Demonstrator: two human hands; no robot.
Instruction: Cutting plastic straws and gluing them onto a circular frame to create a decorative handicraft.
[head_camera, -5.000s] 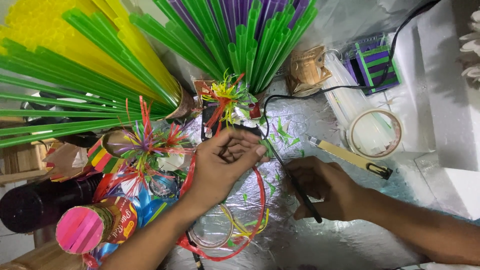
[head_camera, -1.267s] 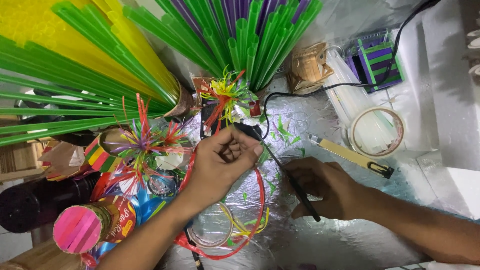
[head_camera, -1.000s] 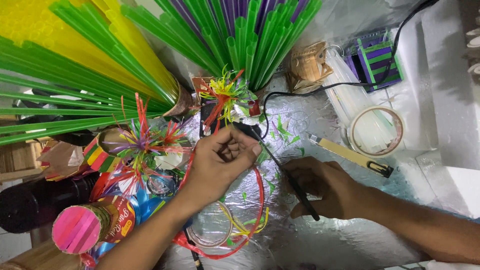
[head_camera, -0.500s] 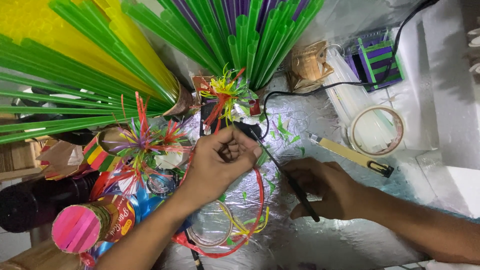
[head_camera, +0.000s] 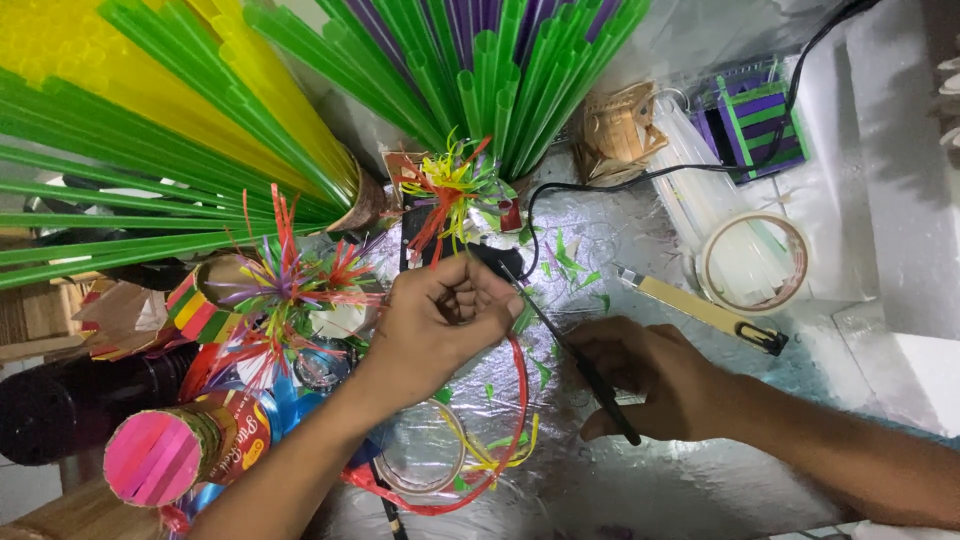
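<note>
A home craft corner: fanned bundles of green straws and yellow straws crowd beyond the fingers, with a tape roll, glue sticks and foil-covered worktop.

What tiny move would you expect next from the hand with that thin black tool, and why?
Probably easing the black tool tip further toward the left hand. The right hand grips it angled up at that curled fist, and the tip lies right by the fingertips, beside green scraps.

Red-and-gold labelled tube with pink striped end, lower left, lying sideways.
</note>
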